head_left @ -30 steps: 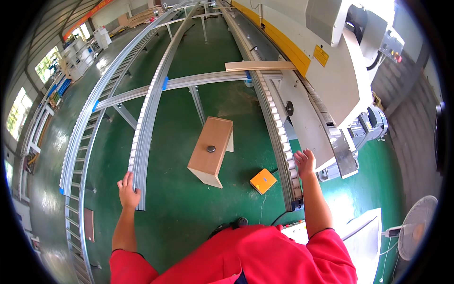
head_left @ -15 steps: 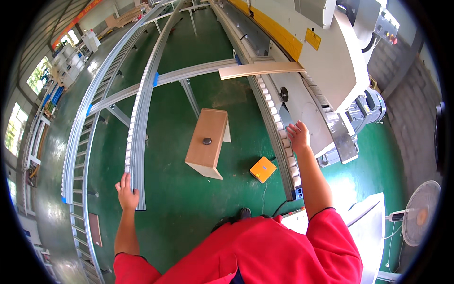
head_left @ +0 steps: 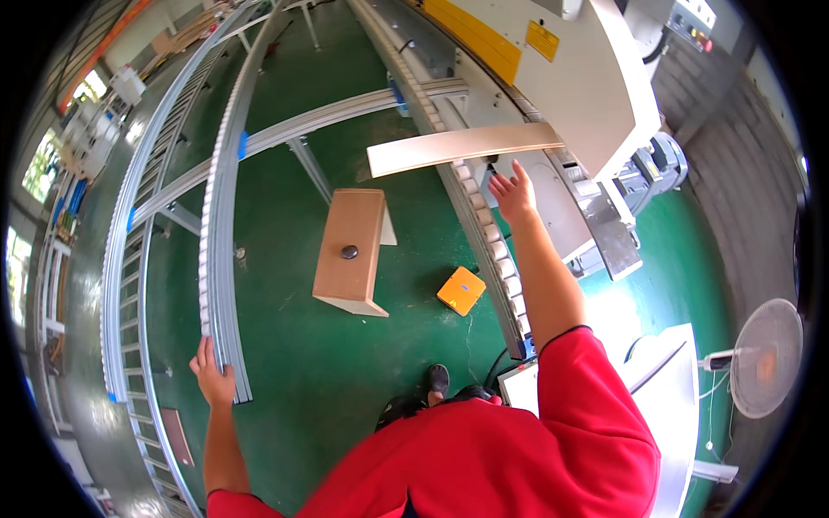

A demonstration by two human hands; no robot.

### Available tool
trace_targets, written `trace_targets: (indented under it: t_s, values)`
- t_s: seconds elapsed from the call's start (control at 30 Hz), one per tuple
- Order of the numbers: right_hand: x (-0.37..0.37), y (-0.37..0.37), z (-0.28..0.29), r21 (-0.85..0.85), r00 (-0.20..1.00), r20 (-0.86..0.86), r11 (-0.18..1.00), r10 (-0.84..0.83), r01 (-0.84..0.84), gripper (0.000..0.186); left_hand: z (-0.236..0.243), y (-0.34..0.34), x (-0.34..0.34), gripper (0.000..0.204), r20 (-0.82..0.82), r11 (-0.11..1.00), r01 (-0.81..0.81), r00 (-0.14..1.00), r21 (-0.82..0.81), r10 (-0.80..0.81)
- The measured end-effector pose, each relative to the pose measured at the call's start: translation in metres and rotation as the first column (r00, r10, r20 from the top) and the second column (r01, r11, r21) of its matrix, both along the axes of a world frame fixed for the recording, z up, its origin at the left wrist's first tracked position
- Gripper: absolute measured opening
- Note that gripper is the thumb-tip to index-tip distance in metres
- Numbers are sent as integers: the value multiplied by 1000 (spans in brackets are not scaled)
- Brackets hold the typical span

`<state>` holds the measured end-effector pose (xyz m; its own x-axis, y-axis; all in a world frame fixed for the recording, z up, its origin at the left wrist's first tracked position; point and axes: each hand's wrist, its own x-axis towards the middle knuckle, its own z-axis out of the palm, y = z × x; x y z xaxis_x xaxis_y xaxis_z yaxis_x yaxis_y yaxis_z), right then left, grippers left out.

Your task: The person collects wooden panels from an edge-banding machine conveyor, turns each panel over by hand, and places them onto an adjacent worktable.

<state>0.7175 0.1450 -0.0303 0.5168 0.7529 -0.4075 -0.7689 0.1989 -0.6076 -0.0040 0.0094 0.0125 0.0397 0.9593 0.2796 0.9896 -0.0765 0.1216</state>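
My left hand (head_left: 213,375) is at the near end of a silver roller rail (head_left: 222,259), fingers loosely extended beside and touching its left edge. My right hand (head_left: 512,194) reaches forward with fingers apart, just short of a pale wooden board (head_left: 432,150). The board lies crosswise over the right-hand roller rail (head_left: 485,230) and the edge of a large white machine (head_left: 587,86) with a yellow band. Both hands hold nothing.
A brown wooden stool (head_left: 338,277) with a dark round knob stands on the green floor beside an orange box (head_left: 460,290). Crossbeams (head_left: 285,129) join the rails. A ladder-like conveyor (head_left: 132,319) runs at left. A fan (head_left: 764,357) and white panel (head_left: 669,406) are at right.
My right hand has moved forward and up toward the wooden board. The board appears nearer as the view shifts forward. My left hand stays by the rail's end.
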Motion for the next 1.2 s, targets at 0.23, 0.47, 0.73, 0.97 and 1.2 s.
trace_targets:
  t_s: [0.23, 0.47, 0.73, 0.97, 1.2]
  values:
    - [6, -4, -5, 173, 988, -81, 975, -128, 140, 80, 4, 2, 4, 73, 0, 1000, 11, 1000, -16, -11]
    - [-1, -30, -11, 99, 982, -95, 980, -165, 174, 48, 3, 4, -1, 69, -36, 998, 60, 998, 30, -59]
    - [-29, -86, 8, 63, 946, -23, 944, -322, 323, 37, -2, 3, -10, 69, 25, 999, 40, 999, 12, -40]
    - [-101, -207, 64, 166, 878, 48, 870, -477, 464, 34, 2, 0, 7, 64, -175, 961, 111, 982, 252, -67]
    - [-209, -319, 116, 282, 809, 131, 804, -573, 524, 36, 1, -35, 147, 48, 976, 840, 527, 216, -129, 15]
